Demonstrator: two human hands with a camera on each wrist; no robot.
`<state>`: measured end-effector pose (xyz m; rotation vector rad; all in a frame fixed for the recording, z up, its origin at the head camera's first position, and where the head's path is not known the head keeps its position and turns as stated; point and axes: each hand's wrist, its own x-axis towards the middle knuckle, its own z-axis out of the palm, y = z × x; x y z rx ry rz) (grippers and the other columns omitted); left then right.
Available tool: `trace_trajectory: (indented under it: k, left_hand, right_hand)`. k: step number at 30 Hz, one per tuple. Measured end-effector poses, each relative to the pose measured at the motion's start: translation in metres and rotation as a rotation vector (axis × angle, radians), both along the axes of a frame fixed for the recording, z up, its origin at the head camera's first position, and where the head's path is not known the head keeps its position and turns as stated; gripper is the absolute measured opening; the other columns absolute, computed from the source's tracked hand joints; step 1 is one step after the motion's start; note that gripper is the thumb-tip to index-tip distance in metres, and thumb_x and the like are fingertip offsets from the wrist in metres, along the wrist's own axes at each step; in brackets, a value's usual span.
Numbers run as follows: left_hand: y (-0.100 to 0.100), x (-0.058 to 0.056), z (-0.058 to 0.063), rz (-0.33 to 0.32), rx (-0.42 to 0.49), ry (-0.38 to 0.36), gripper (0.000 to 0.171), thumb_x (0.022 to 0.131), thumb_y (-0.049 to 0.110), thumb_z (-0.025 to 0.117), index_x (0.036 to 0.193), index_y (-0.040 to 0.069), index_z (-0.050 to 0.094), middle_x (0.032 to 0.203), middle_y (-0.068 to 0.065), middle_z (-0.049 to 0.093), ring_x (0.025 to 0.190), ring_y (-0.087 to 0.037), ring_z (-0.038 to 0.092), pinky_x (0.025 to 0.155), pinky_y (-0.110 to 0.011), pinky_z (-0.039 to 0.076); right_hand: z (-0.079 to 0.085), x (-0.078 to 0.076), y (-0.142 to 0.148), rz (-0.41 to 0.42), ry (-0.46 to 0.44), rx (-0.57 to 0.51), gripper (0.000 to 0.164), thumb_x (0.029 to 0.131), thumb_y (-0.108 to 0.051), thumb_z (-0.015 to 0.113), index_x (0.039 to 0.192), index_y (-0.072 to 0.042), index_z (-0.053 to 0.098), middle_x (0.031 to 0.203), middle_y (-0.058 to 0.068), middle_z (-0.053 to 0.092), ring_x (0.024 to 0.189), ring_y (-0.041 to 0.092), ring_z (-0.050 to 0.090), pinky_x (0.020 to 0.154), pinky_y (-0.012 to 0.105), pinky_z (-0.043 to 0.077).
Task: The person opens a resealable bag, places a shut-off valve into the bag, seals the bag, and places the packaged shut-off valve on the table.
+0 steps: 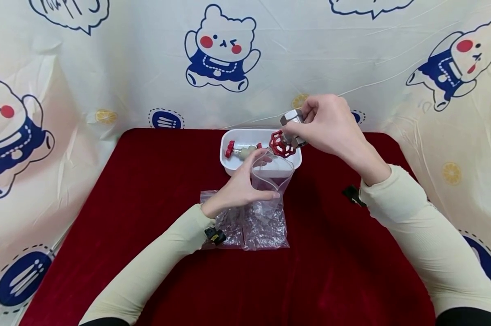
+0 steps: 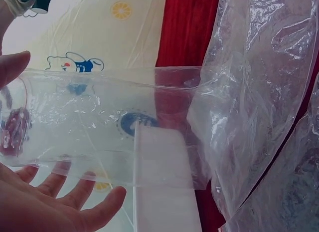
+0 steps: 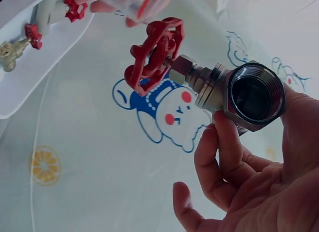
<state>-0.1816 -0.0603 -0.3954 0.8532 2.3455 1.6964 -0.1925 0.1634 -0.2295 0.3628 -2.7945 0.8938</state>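
My right hand pinches a silver metal gate valve by its hexagonal body, between thumb and fingers. The valve's red handwheel points down and left, close over the mouth of a clear plastic bag. Around that bag's upper part curls my left hand, thumb on the near side and fingers on the far side. The mouth gapes wide between them. In the left wrist view, the bag's clear wall stretches between thumb and spread fingers. Other valves with red handles lie in a white tray just behind.
More crinkled clear bags lie flat below my left hand on the dark red cloth. A brass valve shows in the tray. Behind the table hangs a white curtain with cartoon bears.
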Motion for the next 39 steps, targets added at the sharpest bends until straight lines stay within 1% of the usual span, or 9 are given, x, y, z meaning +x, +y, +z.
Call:
trace_trajectory:
  k: [5, 10, 16, 18, 23, 27, 31, 36, 39]
  left_hand:
    - [0.001, 0.001, 0.000, 0.014, -0.009, -0.015, 0.111, 0.075, 0.027, 0.093, 0.163, 0.015, 0.026, 0.153, -0.004, 0.048, 0.145, -0.020, 0.040, 0.116, -0.050, 0.036]
    - [0.001, 0.001, 0.001, 0.035, -0.041, -0.034, 0.117, 0.075, 0.032, 0.094, 0.166, 0.015, 0.022, 0.162, -0.006, 0.040, 0.150, -0.019, 0.035, 0.120, -0.050, 0.031]
    - [0.000, 0.003, 0.002, 0.042, -0.064, -0.040, 0.120, 0.075, 0.033, 0.093, 0.167, 0.015, 0.019, 0.167, -0.007, 0.032, 0.152, -0.021, 0.032, 0.121, -0.052, 0.029]
    - [0.000, 0.003, 0.002, 0.045, -0.070, -0.041, 0.119, 0.076, 0.033, 0.093, 0.167, 0.016, 0.019, 0.168, -0.007, 0.031, 0.153, -0.020, 0.030, 0.121, -0.052, 0.029]
    - [0.001, 0.004, 0.002, 0.042, -0.062, -0.018, 0.115, 0.076, 0.033, 0.094, 0.166, 0.020, 0.023, 0.167, -0.005, 0.032, 0.152, -0.019, 0.030, 0.122, -0.052, 0.027]
    - [0.002, 0.004, 0.001, 0.045, -0.059, -0.012, 0.114, 0.075, 0.032, 0.094, 0.165, 0.020, 0.024, 0.167, -0.003, 0.032, 0.153, -0.017, 0.029, 0.122, -0.051, 0.026]
    - [0.003, 0.005, 0.001, 0.050, -0.058, -0.020, 0.115, 0.076, 0.031, 0.094, 0.165, 0.018, 0.024, 0.167, -0.003, 0.031, 0.153, -0.017, 0.028, 0.123, -0.049, 0.026]
    - [0.003, 0.006, 0.001, 0.055, -0.055, -0.022, 0.116, 0.076, 0.031, 0.095, 0.166, 0.017, 0.022, 0.167, -0.004, 0.031, 0.153, -0.017, 0.029, 0.122, -0.048, 0.026]
    - [0.003, 0.006, 0.002, 0.062, -0.054, -0.027, 0.117, 0.076, 0.031, 0.095, 0.166, 0.016, 0.021, 0.168, -0.004, 0.031, 0.153, -0.017, 0.029, 0.123, -0.047, 0.026]
  right_hand:
    - [0.004, 0.008, -0.004, 0.028, 0.020, 0.005, 0.033, 0.083, -0.035, 0.083, 0.090, -0.007, 0.069, 0.073, 0.007, 0.066, 0.070, 0.018, 0.058, 0.060, 0.032, 0.043]
    - [0.008, 0.015, -0.008, 0.064, 0.031, 0.023, 0.030, 0.081, -0.034, 0.085, 0.084, -0.008, 0.070, 0.068, 0.004, 0.066, 0.067, 0.018, 0.058, 0.056, 0.032, 0.042]
    - [0.007, 0.022, -0.014, 0.105, 0.011, 0.058, 0.030, 0.082, -0.036, 0.085, 0.081, -0.009, 0.072, 0.065, 0.004, 0.063, 0.065, 0.020, 0.057, 0.054, 0.035, 0.042]
    - [0.006, 0.023, -0.015, 0.109, 0.006, 0.068, 0.030, 0.082, -0.036, 0.085, 0.080, -0.009, 0.072, 0.064, 0.005, 0.062, 0.065, 0.020, 0.056, 0.053, 0.036, 0.042]
    - [0.003, 0.025, -0.020, 0.124, 0.003, 0.083, 0.031, 0.080, -0.037, 0.086, 0.077, -0.010, 0.070, 0.060, 0.005, 0.057, 0.065, 0.021, 0.054, 0.052, 0.036, 0.040]
    - [0.000, 0.026, -0.022, 0.140, -0.010, 0.087, 0.032, 0.081, -0.036, 0.087, 0.077, -0.010, 0.070, 0.059, 0.004, 0.056, 0.061, 0.020, 0.053, 0.050, 0.035, 0.039]
    - [-0.004, 0.025, -0.024, 0.134, -0.027, 0.098, 0.032, 0.082, -0.037, 0.087, 0.077, -0.010, 0.070, 0.059, 0.004, 0.056, 0.058, 0.020, 0.052, 0.049, 0.034, 0.039]
    - [-0.008, 0.024, -0.027, 0.108, -0.025, 0.128, 0.038, 0.080, -0.041, 0.086, 0.070, -0.011, 0.065, 0.055, 0.001, 0.049, 0.054, 0.019, 0.047, 0.047, 0.034, 0.033]
    - [-0.010, 0.023, -0.030, 0.094, -0.032, 0.141, 0.039, 0.079, -0.042, 0.086, 0.069, -0.011, 0.064, 0.054, 0.000, 0.046, 0.052, 0.018, 0.045, 0.047, 0.033, 0.031]
